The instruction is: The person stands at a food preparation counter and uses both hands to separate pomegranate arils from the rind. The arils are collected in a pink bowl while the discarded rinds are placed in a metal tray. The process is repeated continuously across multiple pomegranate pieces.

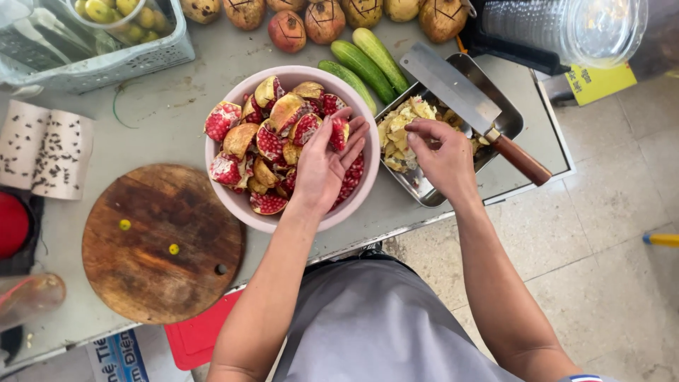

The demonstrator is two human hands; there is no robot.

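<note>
A pink bowl [233, 194] full of broken pomegranate pieces [265, 138] stands on the grey counter. My left hand [327, 166] rests over the bowl's right half, fingers spread, its fingertips touching a red piece [338, 132]. My right hand [440, 155] hovers over a metal tray [423, 192] holding pale peel scraps [397, 131], its fingers pinched together; whether they hold a scrap I cannot tell. A cleaver [460, 95] with a brown wooden handle lies across the tray.
A round wooden board [163, 244] lies left of the bowl. Three cucumbers [364, 64] and whole pomegranates [304, 25] lie behind it. A plastic basket [106, 60] sits far left, a clear container [566, 28] far right. The counter edge runs by my body.
</note>
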